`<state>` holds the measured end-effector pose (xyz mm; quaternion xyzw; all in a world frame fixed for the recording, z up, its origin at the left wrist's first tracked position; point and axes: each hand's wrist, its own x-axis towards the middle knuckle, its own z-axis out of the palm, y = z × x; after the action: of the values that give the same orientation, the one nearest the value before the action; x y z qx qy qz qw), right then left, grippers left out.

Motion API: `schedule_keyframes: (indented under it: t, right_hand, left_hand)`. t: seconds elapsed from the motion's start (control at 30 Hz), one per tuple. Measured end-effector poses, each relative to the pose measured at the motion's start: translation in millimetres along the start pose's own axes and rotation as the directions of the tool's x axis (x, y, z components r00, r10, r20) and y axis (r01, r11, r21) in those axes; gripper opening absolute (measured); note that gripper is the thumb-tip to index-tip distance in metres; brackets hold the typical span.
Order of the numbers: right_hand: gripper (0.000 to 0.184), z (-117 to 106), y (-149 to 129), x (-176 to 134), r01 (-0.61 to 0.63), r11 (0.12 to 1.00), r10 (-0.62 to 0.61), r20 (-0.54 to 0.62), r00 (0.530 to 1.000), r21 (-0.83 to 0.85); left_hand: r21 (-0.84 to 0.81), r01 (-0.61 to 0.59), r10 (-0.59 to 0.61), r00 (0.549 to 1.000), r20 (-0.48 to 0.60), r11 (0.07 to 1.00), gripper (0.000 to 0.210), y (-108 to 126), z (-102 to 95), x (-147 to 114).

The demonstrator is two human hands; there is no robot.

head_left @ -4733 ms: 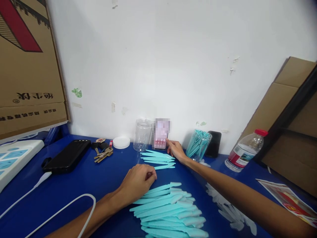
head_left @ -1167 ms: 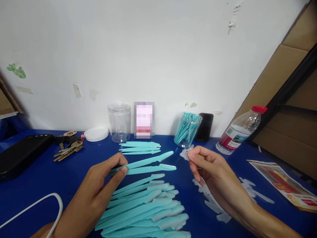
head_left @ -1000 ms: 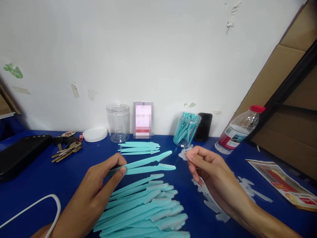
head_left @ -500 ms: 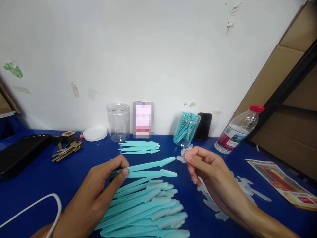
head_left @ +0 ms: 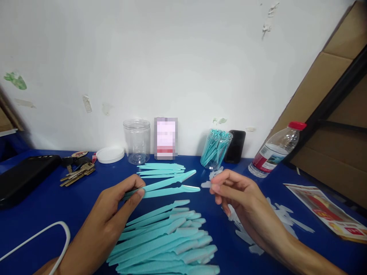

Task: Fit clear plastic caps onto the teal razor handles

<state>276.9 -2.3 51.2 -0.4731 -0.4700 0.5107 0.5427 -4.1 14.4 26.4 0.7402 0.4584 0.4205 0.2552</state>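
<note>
Two teal razors [head_left: 166, 183] are above the blue table [head_left: 86, 198], side by side, their blade ends spread apart and aimed right. The left hand [head_left: 110, 214] grasps them by the handles between thumb and fingers. The right hand [head_left: 243, 194] pinches a small clear cap [head_left: 205, 184] near the blade tips, with a gap between cap and razors. Half a second ago the razors were lower, one overlapping the top of the pile; now they are raised and the cap sits slightly further left. In the earliest view the right hand was at the lit phone [head_left: 166, 139] and the left was closed beside the pile without these razors.

The razor pile [head_left: 160, 240] lies just below the pair, and a short row of razors [head_left: 163, 167] lies behind it. Loose clear caps [head_left: 283, 217] are scattered under and beyond the right hand. Along the wall stand a clear jar [head_left: 137, 142], the lit phone, a jar of teal sticks [head_left: 216, 149] and a black phone [head_left: 235, 147]. A bottle [head_left: 276, 151] is to the right, keys [head_left: 78, 175] to the left.
</note>
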Motion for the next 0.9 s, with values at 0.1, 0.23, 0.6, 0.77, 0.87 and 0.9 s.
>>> schedule_keyframes:
  t: [0.1, 0.23, 0.6, 0.77, 0.87, 0.9]
  right_hand:
    - [0.034, -1, 1, 0, -0.012, 0.999, 0.011, 0.014, 1.0, 0.037]
    - [0.033, -2, 2, 0, -0.014, 0.999, 0.012, 0.039, 0.999, 0.051]
    - [0.035, -3, 6, 2, 0.032, 0.999, -0.031, 0.058, 0.998, -0.027]
    - [0.036, 1, 8, -1, 0.042, 0.998, -0.039, 0.079, 0.996, -0.042]
    - [0.035, 5, 10, -5, 0.035, 0.999, -0.032, 0.098, 0.995, -0.034]
    - [0.035, 6, 11, -6, 0.034, 0.999, -0.03, 0.108, 0.994, -0.032]
  left_hand:
    - [0.009, -0.008, 0.008, 1.0, 0.005, 1.0, 0.041, 1, 0.0, -1]
    - [-0.002, -0.013, 0.013, 1.0, -0.001, 1.0, 0.041, -2, 1.7, -2]
    - [0.002, -0.021, 0.021, 1.0, -0.012, 1.0, 0.041, 2, 1.8, -1]
    - [0.026, -0.018, 0.018, 1.0, -0.002, 0.999, 0.041, 6, 3.0, -1]
    - [0.038, -0.024, 0.024, 1.0, 0.002, 0.999, 0.04, 5, 4.8, -4]
    - [0.04, -0.028, 0.027, 1.0, 0.007, 0.999, 0.04, 5, 6.3, -6]
